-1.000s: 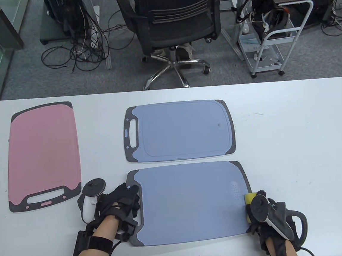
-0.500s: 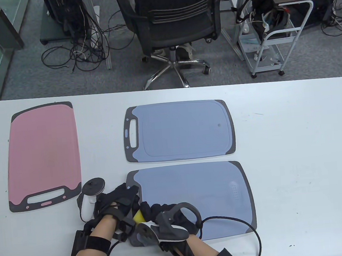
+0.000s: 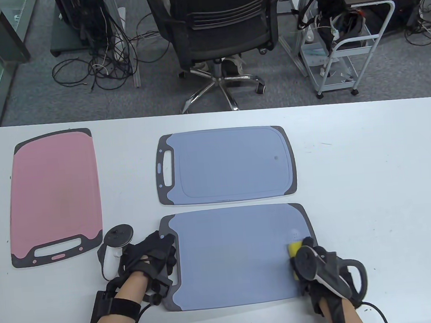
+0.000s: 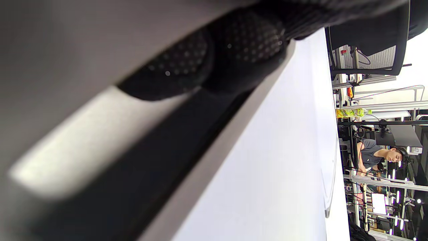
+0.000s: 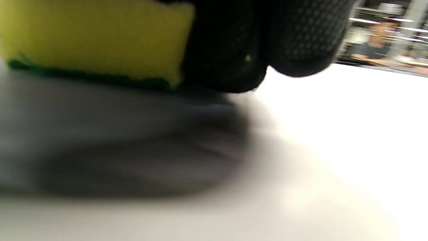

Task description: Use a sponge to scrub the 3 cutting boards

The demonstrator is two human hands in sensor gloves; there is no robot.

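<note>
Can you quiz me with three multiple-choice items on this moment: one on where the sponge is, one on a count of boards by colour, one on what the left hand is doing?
1. Where is the sponge?
A. on the pink board
B. at the right end of the near blue board
C. on the bare table

2. How many blue boards lie on the table?
A. one
B. two
C. three

3. What is the left hand doing?
A. pressing on the near blue board's handle end
B. lifting the pink board
C. holding the sponge

Answers: 1 B, the right hand holds the sponge there. 2 B, the near blue board and the far blue board, plus one pink board. 3 A, the left hand rests over the handle slot.
</note>
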